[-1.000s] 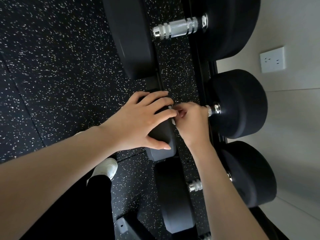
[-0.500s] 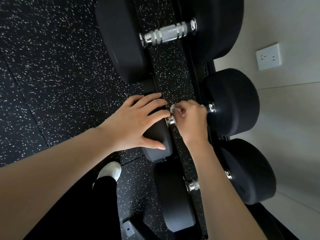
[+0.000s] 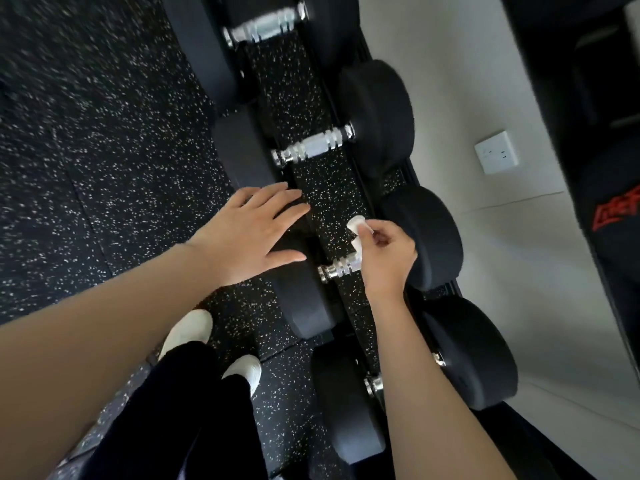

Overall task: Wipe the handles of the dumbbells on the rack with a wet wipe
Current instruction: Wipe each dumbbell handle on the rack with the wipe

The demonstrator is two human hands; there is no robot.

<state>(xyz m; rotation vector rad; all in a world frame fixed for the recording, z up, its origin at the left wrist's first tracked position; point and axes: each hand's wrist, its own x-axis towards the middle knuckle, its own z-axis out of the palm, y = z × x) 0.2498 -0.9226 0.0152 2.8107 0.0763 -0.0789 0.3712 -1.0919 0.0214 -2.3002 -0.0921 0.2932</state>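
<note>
Wet wipe (image 3: 356, 224): a small white wad, pinched in the right grip (image 3: 388, 256) just above the far end of a chrome handle (image 3: 341, 268), between that dumbbell's two black heads on the rack (image 3: 398, 174). Bunched small, probably to fit round the narrow bar and keep a damp face turned outward. Lower fold down by the metal; touching or just clear, cannot tell. Looks like the wad being readied for a stroke along this bar. Right grip clasped on the wipe, thumb against curled fingers, wrist bent down over the bar, forearm reaching in from the lower right. Left grip (image 3: 249, 233) released, fingers straight and spread, palm down over the near head (image 3: 301, 299) of the same dumbbell, likely to steady it against rolling under the rubbing; resting or hovering, hard to say. Further along the rack, a next handle (image 3: 313, 147) and a farthest handle (image 3: 266, 26), both bare chrome; a nearest handle (image 3: 373, 384) half hidden behind the right forearm. Around all this, speckled rubber floor (image 3: 86, 133), white shoes (image 3: 188, 330), and a wall socket (image 3: 496, 152) beyond the rack.
</note>
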